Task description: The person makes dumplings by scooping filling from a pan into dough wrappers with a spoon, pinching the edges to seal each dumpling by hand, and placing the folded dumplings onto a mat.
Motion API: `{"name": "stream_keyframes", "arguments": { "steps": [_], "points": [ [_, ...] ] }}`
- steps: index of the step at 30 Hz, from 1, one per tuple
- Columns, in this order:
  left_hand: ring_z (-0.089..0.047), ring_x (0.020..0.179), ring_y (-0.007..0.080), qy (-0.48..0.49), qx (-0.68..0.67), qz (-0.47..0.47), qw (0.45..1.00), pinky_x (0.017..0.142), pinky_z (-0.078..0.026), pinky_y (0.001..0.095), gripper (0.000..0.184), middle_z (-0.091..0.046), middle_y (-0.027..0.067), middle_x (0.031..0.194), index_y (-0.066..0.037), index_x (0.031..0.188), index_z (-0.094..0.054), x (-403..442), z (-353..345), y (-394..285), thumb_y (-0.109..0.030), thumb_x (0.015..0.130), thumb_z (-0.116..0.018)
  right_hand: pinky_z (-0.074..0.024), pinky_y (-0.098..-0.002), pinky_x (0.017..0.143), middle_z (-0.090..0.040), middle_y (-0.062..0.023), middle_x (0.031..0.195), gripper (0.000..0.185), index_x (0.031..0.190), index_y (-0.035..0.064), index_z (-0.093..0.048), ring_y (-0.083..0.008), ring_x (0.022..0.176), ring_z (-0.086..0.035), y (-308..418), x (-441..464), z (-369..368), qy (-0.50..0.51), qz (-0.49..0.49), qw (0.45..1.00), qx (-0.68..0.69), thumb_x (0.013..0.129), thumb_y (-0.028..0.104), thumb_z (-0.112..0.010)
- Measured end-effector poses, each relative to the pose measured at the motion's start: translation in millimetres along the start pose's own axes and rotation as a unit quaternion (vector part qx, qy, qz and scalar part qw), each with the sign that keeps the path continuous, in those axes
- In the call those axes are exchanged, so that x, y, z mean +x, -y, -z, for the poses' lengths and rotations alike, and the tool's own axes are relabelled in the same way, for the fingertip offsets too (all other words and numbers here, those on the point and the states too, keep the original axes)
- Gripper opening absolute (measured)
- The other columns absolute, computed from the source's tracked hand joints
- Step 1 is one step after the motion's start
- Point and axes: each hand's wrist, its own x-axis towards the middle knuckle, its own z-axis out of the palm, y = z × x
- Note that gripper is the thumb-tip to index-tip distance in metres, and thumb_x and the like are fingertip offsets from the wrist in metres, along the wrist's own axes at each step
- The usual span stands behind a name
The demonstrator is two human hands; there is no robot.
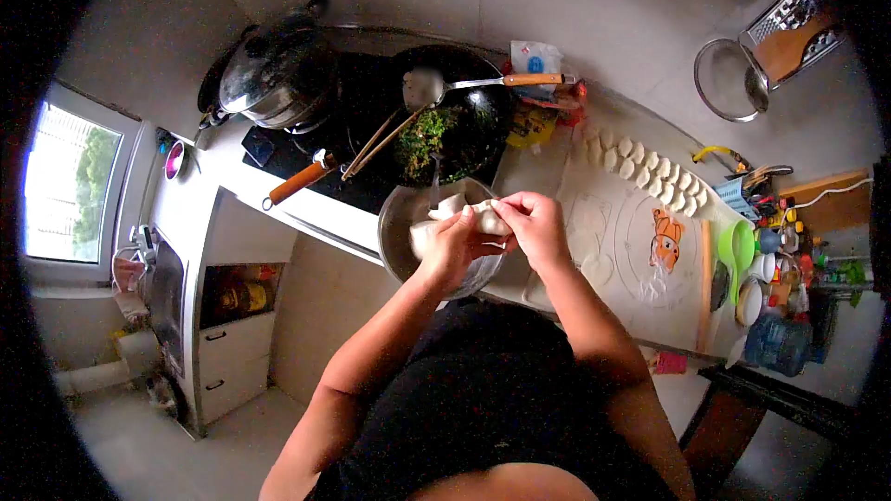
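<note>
Over the bowl point(390, 255), holds white dough point(487, 217) in curled left hand point(453, 249) and pinching right hand point(536, 225), near wok point(488, 111), greens point(430, 135), rows of dumplings point(665, 193).

We wear a black top point(483, 390) of plain-looking cloth, its rounded neckline point(501, 461) curving at the bottom of the view. Our left arm point(376, 334) and right arm point(594, 320) are bare as far as they show, left hand point(449, 247) and right hand point(538, 227) too.
</note>
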Motion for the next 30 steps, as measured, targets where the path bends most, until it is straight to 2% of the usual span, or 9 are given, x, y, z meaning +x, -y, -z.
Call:
{"name": "stream_keyframes", "arguments": {
  "steps": [2, 8, 12, 17, 22, 23, 26, 27, 30],
  "points": [
    [-0.060, 0.084, 0.0247, -0.013, -0.012, 0.025, 1.000, 0.075, -0.049, 0.0364, 0.040, -0.059, 0.0167, 0.098, 0.003, 0.112, -0.048, 1, -1, 0, -0.029, 0.095, -0.032, -0.0452, -0.0250, 0.052, -0.063, -0.0052, 0.065, 0.015, 0.074, -0.0014, -0.064, -0.0096, 0.057, -0.057, 8, -1, 5, 0.025, 0.008, 0.998, -0.051, 0.078, 0.013, -0.064],
    [-0.061, 0.076, 0.0259, -0.049, -0.066, 0.057, 0.995, 0.070, -0.050, 0.0365, 0.037, -0.060, 0.0171, 0.093, 0.003, 0.106, -0.049, 2, -2, 4, -0.028, 0.095, -0.033, -0.0453, -0.0241, 0.058, -0.062, -0.0046, 0.066, 0.023, 0.073, -0.0005, -0.064, -0.0098, 0.061, -0.057, 12, 10, 4, 0.028, 0.074, 0.997, -0.016, 0.081, 0.021, -0.062],
    [-0.059, 0.083, 0.0270, -0.031, -0.042, 0.070, 0.996, 0.070, -0.049, 0.0403, 0.031, -0.058, 0.0130, 0.097, -0.003, 0.105, -0.048, 2, 4, 8, -0.029, 0.092, -0.037, -0.0425, -0.0209, 0.057, -0.061, -0.0021, 0.072, 0.025, 0.084, -0.0003, -0.065, -0.0070, 0.063, -0.054, 4, 17, 5, 0.228, -0.115, 0.967, 0.000, 0.086, 0.023, -0.055],
    [-0.061, 0.075, 0.0254, -0.048, -0.054, 0.081, 0.994, 0.069, -0.051, 0.0363, 0.035, -0.060, 0.0155, 0.092, 0.000, 0.107, -0.048, 1, 8, 8, -0.029, 0.094, -0.033, -0.0436, -0.0215, 0.060, -0.063, -0.0043, 0.076, 0.022, 0.090, -0.0001, -0.065, -0.0084, 0.065, -0.056, 0, 22, 1, 0.220, -0.141, 0.965, -0.033, 0.085, 0.020, -0.056],
    [-0.062, 0.080, 0.0270, -0.056, -0.175, 0.053, 0.982, 0.071, -0.051, 0.0368, 0.037, -0.060, 0.0165, 0.094, 0.000, 0.109, -0.047, 2, 1, -4, -0.030, 0.094, -0.032, -0.0445, -0.0235, 0.074, -0.060, -0.0066, 0.099, 0.053, 0.116, 0.0018, -0.052, -0.0111, 0.085, -0.056, 12, -2, -5, 0.125, -0.161, 0.941, 0.271, 0.087, 0.046, -0.047],
    [-0.062, 0.081, 0.0275, -0.049, -0.178, 0.060, 0.981, 0.071, -0.051, 0.0375, 0.038, -0.060, 0.0169, 0.095, 0.000, 0.110, -0.047, 3, 2, -4, -0.030, 0.094, -0.031, -0.0443, -0.0245, 0.077, -0.058, -0.0057, 0.104, 0.063, 0.120, 0.0027, -0.049, -0.0127, 0.090, -0.055, 3, -4, -4, 0.174, -0.164, 0.933, 0.268, 0.086, 0.055, -0.042],
    [-0.062, 0.081, 0.0279, -0.054, -0.154, 0.074, 0.984, 0.072, -0.051, 0.0381, 0.038, -0.060, 0.0172, 0.095, 0.001, 0.111, -0.047, 4, 0, -1, -0.029, 0.094, -0.031, -0.0437, -0.0257, 0.081, -0.058, -0.0060, 0.103, 0.062, 0.118, 0.0021, -0.051, -0.0134, 0.090, -0.055, 8, -12, -13, 0.174, -0.200, 0.929, 0.256, 0.088, 0.054, -0.037],
    [-0.062, 0.082, 0.0278, -0.052, -0.118, 0.058, 0.990, 0.072, -0.051, 0.0374, 0.037, -0.060, 0.0170, 0.094, 0.001, 0.111, -0.048, 1, -4, -4, -0.028, 0.094, -0.031, -0.0468, -0.0253, 0.067, -0.060, -0.0039, 0.097, 0.058, 0.112, 0.0079, -0.056, -0.0123, 0.081, -0.058, 8, -11, -16, 0.160, -0.170, 0.947, 0.219, 0.087, 0.056, -0.037],
    [-0.062, 0.081, 0.0272, -0.036, -0.052, 0.049, 0.997, 0.069, -0.052, 0.0355, 0.035, -0.060, 0.0162, 0.093, 0.001, 0.110, -0.049, -8, -11, -18, -0.026, 0.093, -0.034, -0.0454, -0.0259, 0.074, -0.061, -0.0036, 0.096, 0.055, 0.111, 0.0071, -0.057, -0.0121, 0.083, -0.057, 9, -8, -8, 0.220, -0.173, 0.938, 0.205, 0.088, 0.053, -0.037]
  ]
}}
